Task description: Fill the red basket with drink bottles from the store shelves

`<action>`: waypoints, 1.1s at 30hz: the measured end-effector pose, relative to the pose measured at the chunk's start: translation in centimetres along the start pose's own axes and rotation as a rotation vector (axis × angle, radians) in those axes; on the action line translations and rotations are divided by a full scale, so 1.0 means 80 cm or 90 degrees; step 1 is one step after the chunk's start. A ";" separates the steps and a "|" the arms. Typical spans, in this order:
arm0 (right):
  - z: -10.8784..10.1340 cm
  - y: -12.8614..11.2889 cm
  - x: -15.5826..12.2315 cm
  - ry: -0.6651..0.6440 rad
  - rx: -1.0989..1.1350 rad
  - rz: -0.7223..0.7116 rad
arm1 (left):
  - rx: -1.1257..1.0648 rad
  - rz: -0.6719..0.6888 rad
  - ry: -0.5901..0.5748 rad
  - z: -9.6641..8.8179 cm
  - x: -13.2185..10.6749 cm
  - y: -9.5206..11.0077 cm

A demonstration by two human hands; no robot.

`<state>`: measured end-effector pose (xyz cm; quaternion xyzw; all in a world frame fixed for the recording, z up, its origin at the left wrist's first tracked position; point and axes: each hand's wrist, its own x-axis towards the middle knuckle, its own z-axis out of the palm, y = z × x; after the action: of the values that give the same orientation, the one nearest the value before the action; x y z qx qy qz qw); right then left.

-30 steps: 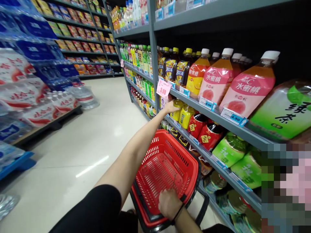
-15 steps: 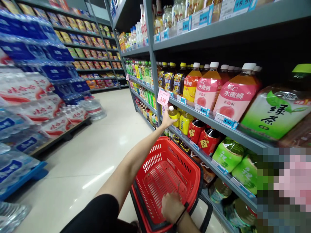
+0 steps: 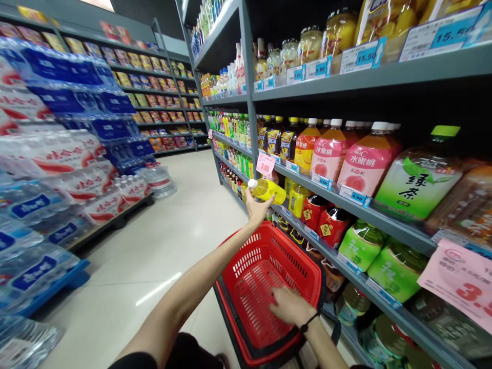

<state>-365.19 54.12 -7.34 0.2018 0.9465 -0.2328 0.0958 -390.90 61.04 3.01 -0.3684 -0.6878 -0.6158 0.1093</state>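
My left hand [image 3: 258,207] grips a bottle of yellow drink [image 3: 268,190] with a white cap, in front of the lower shelf. The bottle is tilted nearly sideways, its cap pointing left. My right hand [image 3: 288,306], with a dark band on its wrist, is over the red shopping basket [image 3: 265,261]. Its fingers are apart, slightly blurred, and hold nothing that I can see. More yellow bottles [image 3: 298,200] stand on the shelf just right of my left hand.
To the right runs a grey shelf unit [image 3: 346,82] with jars and bottled drinks. A pink price tag [image 3: 265,164] hangs near my left hand. Packs of bottled water [image 3: 42,271] are stacked on the left. Shelves of packaged noodles [image 3: 148,100] line the back.
My left hand has taken the yellow drink bottle off the shelf, drawn it left and tipped it. My right hand has shifted slightly right and up, and its fingers have opened.
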 end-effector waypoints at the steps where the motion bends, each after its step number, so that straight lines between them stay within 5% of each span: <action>1: -0.010 0.004 0.000 0.034 0.031 -0.004 | -0.033 -0.009 0.019 -0.017 -0.007 0.005; 3: -0.029 0.008 0.000 0.134 0.184 0.012 | -0.106 -0.037 0.052 -0.051 -0.024 0.016; 6: -0.055 0.009 -0.006 0.237 0.624 0.078 | -0.174 -0.049 -0.021 -0.094 -0.063 0.028; 8: -0.067 0.007 -0.013 0.190 0.857 0.101 | -0.218 -0.073 -0.085 -0.117 -0.094 0.035; 10: -0.073 0.003 -0.019 0.114 0.944 0.099 | -0.253 -0.113 -0.138 -0.136 -0.125 0.042; 13: -0.067 -0.007 -0.025 0.059 0.887 0.091 | -0.264 -0.129 -0.256 -0.161 -0.165 0.058; 17: -0.044 -0.018 -0.034 0.067 0.790 0.061 | -0.170 0.013 -0.390 -0.191 -0.194 0.081; 23: -0.024 -0.015 -0.046 0.098 0.834 0.014 | -0.119 0.301 -0.292 -0.203 -0.204 0.079; 29: -0.011 0.009 -0.041 0.131 0.724 -0.013 | -0.145 0.370 -0.280 -0.201 -0.197 0.070; 33: -0.013 0.011 -0.027 0.230 0.790 -0.111 | -0.153 0.407 -0.272 -0.199 -0.191 0.068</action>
<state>-362.96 54.56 -6.18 0.1781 0.6502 -0.7057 -0.2181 -381.47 40.44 1.45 -0.6936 -0.4691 -0.5362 0.1062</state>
